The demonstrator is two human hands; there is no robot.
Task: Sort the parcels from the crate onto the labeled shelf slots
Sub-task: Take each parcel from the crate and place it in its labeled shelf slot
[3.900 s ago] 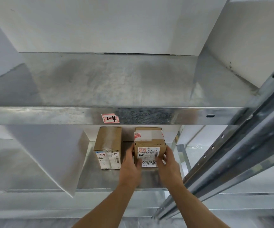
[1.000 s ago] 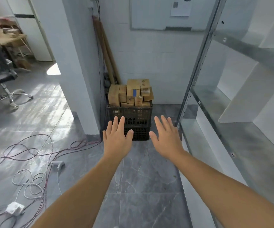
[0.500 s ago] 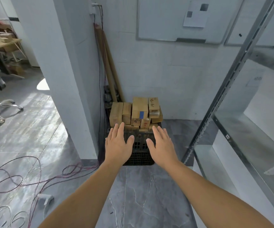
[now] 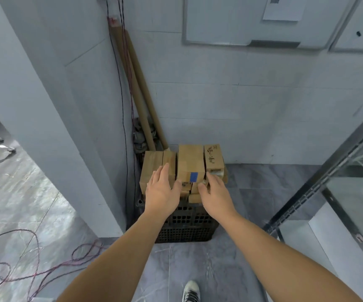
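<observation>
A black perforated crate (image 4: 185, 227) stands on the floor against the white wall, piled with several brown cardboard parcels. The tallest parcel (image 4: 190, 162) in the middle carries a blue tape patch. A parcel with black handwriting (image 4: 213, 159) stands to its right, and two plain parcels (image 4: 154, 164) to its left. My left hand (image 4: 162, 190) reaches over the left parcels with straight fingers. My right hand (image 4: 216, 192) hovers at the front of the right parcels, fingers extended. Neither hand holds anything.
A metal shelf frame (image 4: 328, 171) with its shelves runs along the right. A white pillar (image 4: 45, 105) stands to the left of the crate. Cardboard tubes (image 4: 139, 88) lean in the corner. Loose cables (image 4: 34, 269) lie on the grey floor at left. My shoe (image 4: 190, 290) shows below.
I left the parcel on the shelf and turned to the crate. Over the last second I have come closer, and both open hands now reach the parcels on top.
</observation>
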